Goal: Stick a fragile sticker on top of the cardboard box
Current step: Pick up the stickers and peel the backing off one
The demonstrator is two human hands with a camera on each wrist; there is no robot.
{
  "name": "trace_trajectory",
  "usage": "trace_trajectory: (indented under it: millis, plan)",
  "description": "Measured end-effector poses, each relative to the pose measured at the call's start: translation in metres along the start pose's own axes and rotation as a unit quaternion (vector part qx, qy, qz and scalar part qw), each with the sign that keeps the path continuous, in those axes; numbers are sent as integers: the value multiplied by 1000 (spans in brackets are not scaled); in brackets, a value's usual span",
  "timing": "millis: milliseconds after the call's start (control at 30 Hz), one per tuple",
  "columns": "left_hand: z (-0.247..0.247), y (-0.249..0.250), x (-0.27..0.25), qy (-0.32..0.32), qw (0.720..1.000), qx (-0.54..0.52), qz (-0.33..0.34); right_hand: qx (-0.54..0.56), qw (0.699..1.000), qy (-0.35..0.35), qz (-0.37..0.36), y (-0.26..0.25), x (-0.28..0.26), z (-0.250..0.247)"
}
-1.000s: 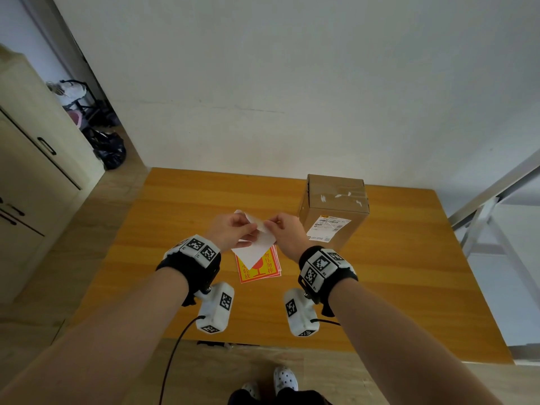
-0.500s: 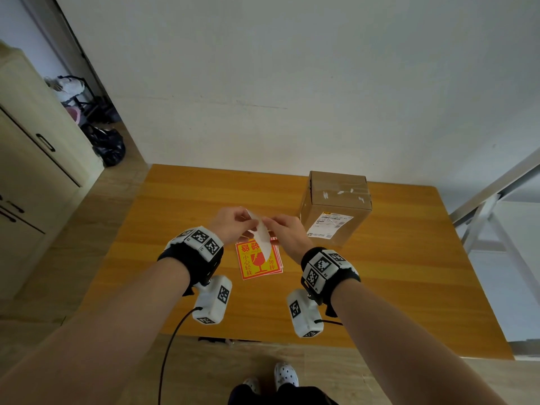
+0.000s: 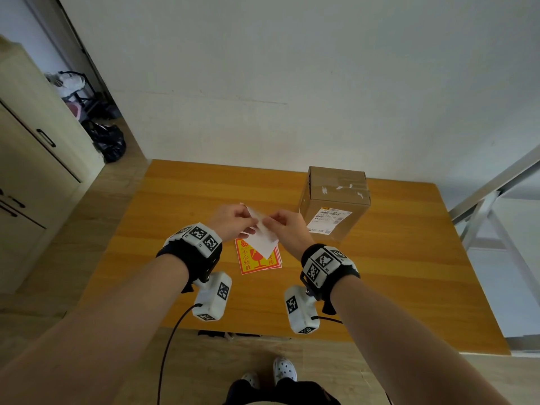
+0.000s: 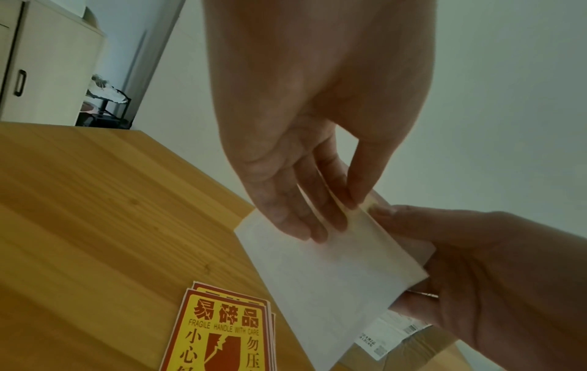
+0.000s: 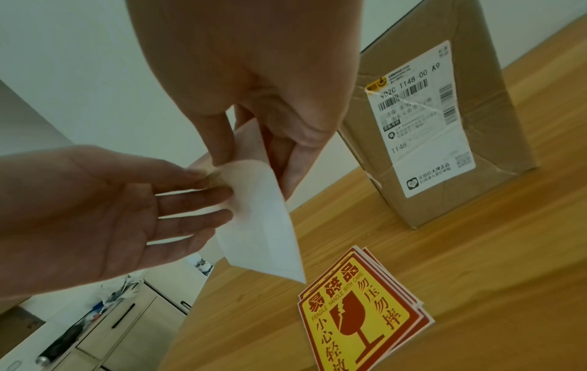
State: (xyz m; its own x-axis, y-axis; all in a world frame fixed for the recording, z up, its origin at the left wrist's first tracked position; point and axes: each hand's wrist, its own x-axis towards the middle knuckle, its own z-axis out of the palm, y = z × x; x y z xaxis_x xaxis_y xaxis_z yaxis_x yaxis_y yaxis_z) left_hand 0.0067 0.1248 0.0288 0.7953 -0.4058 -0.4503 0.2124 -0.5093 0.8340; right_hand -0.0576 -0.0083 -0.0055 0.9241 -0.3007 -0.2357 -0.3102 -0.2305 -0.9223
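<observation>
Both the left hand (image 3: 230,222) and the right hand (image 3: 287,226) pinch one white-backed sticker (image 3: 263,241) above the wooden table (image 3: 380,273). One brown cardboard box (image 3: 336,197) stands beside a stack of red-and-yellow fragile stickers (image 3: 251,263), three edges showing.

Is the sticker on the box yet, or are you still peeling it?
Not yet. One sticker is picked up: the left hand and right hand both pinch its top corner above the table, white backing toward the camera, apparently working on peeling it. The spare stickers lie in a small stack below. Left to do: get the backing off, then press it on the cardboard box, whose top bears no fragile sticker.
</observation>
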Motion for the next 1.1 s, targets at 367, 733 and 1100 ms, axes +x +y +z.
trace_trajectory:
  millis: [367, 733, 1100]
  plan:
    - [-14, -15, 6, 18, 997, -24, -68, 40, 997, 32, 54, 2, 3, -8]
    - [-40, -61, 21, 117, 986, 65, -102, -11, 990, 124, 59, 22, 14, -21]
    - [-15, -98, 58, 62, 988, -10, -138, -87, 987, 119, 63, 45, 22, -15]
